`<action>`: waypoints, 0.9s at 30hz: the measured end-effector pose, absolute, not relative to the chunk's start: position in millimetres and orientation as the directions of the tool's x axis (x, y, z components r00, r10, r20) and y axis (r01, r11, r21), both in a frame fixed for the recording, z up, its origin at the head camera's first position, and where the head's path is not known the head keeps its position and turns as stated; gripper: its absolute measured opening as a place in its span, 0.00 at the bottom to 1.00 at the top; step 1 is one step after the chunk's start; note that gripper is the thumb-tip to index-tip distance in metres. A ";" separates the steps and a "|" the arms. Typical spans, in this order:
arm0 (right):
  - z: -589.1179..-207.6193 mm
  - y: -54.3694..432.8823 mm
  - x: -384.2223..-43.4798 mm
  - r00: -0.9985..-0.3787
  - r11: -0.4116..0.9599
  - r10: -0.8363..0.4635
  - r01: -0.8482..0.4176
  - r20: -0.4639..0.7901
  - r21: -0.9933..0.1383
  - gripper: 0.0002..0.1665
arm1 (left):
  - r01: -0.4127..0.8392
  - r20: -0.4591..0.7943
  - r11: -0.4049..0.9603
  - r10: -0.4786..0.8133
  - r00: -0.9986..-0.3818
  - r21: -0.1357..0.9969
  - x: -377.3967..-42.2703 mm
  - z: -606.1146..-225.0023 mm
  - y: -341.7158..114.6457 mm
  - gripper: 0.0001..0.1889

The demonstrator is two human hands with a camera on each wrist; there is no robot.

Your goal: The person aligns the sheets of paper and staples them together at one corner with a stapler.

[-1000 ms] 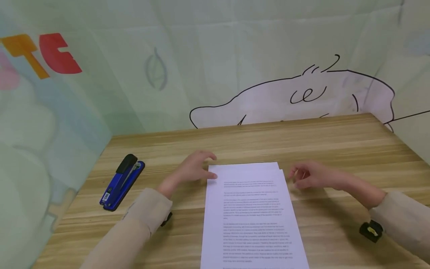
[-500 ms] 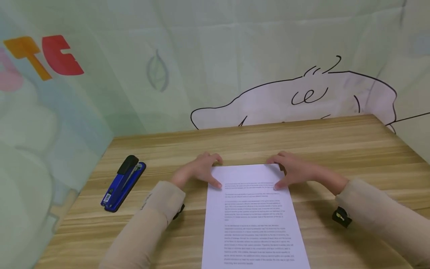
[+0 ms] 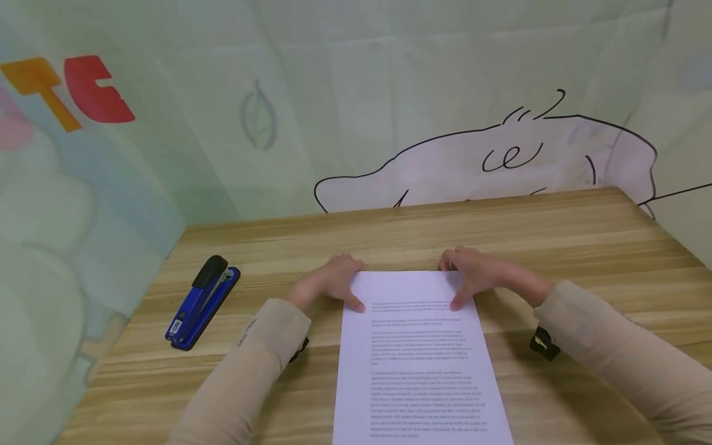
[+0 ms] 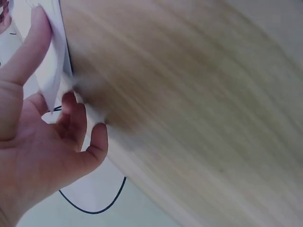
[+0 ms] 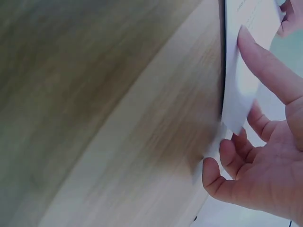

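Observation:
Printed sheets of paper (image 3: 411, 371) lie on the wooden table, text side up, with their far edges lined up. My left hand (image 3: 336, 277) grips their far left corner: the thumb rests on the top sheet and the other fingers curl beyond the edge. At the far right corner, my right hand (image 3: 475, 273) holds the sheets the same way. In the left wrist view, the paper's corner (image 4: 56, 71) sits between the thumb and the bent fingers. The right wrist view has the opposite corner (image 5: 239, 104) between that thumb and its curled fingers.
A blue stapler (image 3: 203, 303) with a black top lies on the table (image 3: 267, 247) to the left of the paper. A printed cloth backdrop (image 3: 356, 111) hangs beyond the table's far edge and along the left side.
Both hands have come onto the paper's far corners, the right one moving left from beside it. The top edges of the sheets, offset before, now line up. The stapler stays put.

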State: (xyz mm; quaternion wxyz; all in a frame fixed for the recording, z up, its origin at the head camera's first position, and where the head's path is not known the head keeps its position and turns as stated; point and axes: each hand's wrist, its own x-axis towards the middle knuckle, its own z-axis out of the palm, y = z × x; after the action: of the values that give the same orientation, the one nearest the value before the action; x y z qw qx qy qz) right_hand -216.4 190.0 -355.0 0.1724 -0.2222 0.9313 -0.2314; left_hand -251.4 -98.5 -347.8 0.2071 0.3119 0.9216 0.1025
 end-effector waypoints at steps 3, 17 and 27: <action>-353.5 187.9 -214.3 -0.851 0.806 -0.480 -0.332 -0.213 -0.491 0.38 | 0.535 -0.301 0.770 0.632 -0.714 0.348 -247.6 -348.0 -98.6 0.41; -351.9 183.4 -203.8 -0.858 0.791 -0.435 -0.221 -0.271 -0.570 0.45 | 0.446 -0.268 0.813 0.555 -0.787 0.376 -233.8 -347.4 -94.2 0.37; -351.5 176.5 -197.7 -0.886 0.819 -0.391 -0.213 -0.248 -0.532 0.43 | 0.369 -0.150 0.775 0.505 -0.850 0.513 -225.0 -353.8 -104.1 0.32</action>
State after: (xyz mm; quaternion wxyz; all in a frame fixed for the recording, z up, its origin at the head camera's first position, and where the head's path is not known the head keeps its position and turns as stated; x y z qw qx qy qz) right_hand -197.7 176.5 -351.5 0.1758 -0.1610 0.9374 -0.2538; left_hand -225.0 -104.1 -353.8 0.1409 0.2346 0.9314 0.2402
